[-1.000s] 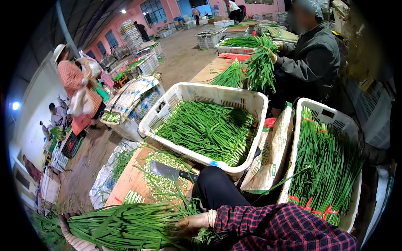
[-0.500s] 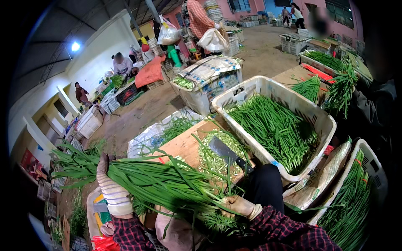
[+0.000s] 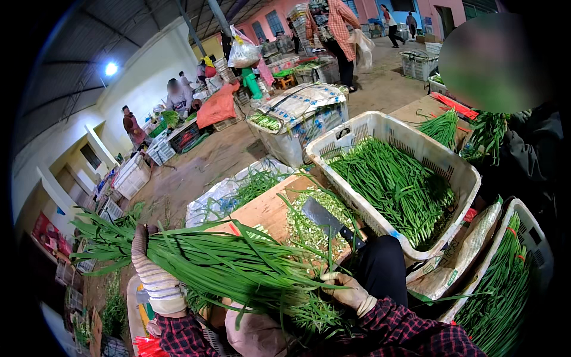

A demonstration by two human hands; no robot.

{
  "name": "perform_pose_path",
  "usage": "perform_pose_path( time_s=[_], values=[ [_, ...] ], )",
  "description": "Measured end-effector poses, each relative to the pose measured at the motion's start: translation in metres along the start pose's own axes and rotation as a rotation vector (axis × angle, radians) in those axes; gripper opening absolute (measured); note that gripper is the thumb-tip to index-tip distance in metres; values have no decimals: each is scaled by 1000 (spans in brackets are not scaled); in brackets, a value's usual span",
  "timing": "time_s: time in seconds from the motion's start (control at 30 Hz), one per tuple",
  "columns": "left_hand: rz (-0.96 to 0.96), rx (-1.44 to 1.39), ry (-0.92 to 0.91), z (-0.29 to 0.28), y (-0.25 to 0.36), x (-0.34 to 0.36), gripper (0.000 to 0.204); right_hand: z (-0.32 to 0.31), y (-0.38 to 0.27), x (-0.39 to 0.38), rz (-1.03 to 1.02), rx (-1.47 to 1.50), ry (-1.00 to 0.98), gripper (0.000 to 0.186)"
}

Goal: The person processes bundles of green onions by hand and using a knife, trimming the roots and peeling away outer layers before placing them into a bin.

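Observation:
My left hand (image 3: 157, 271), in a striped knit glove, is closed around a large bunch of garlic chives (image 3: 220, 259). The bunch lies across in front of me, leafy tips to the left and pale stem ends to the right. At those stem ends my right hand (image 3: 346, 290), in a pale glove, has its fingers pinched on a thin green chive strand. A cleaver (image 3: 324, 218) with a black handle rests beyond it on a wooden board (image 3: 262, 205), among many short pale cut stem ends (image 3: 306, 229). Loose greens (image 3: 312, 312) lie below the bunch.
A white plastic crate (image 3: 470, 184) of trimmed green stems stands right of the board. Another crate (image 3: 538, 235) with tied bunches is at lower right. Beyond the board sits a covered crate (image 3: 297, 143). A co-worker's dark sleeve (image 3: 529, 149) is close at right. Other people move farther back.
My right hand has drawn slightly right from the stem ends, while my left keeps its hold. In the background, the person in the checked shirt has moved right.

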State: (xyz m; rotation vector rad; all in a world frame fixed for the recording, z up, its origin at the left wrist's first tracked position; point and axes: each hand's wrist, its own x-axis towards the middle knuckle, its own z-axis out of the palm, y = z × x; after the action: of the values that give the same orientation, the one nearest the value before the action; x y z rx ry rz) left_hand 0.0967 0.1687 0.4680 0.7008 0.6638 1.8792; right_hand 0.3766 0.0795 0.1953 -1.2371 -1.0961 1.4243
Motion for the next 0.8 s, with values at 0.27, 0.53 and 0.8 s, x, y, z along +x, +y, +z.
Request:
perform_pose_path(
  time_s=[0.27,0.53,0.8],
  values=[
    [-123,-10,-64,-1,8,2,16,0,124,54,-96,502,-304,43],
    [-58,76,49,-3,11,8,20,26,85,20,416,1197,-476,42],
    [-63,142,-54,9,20,-6,20,35,148,22,417,1345,-517,43]
  ],
)
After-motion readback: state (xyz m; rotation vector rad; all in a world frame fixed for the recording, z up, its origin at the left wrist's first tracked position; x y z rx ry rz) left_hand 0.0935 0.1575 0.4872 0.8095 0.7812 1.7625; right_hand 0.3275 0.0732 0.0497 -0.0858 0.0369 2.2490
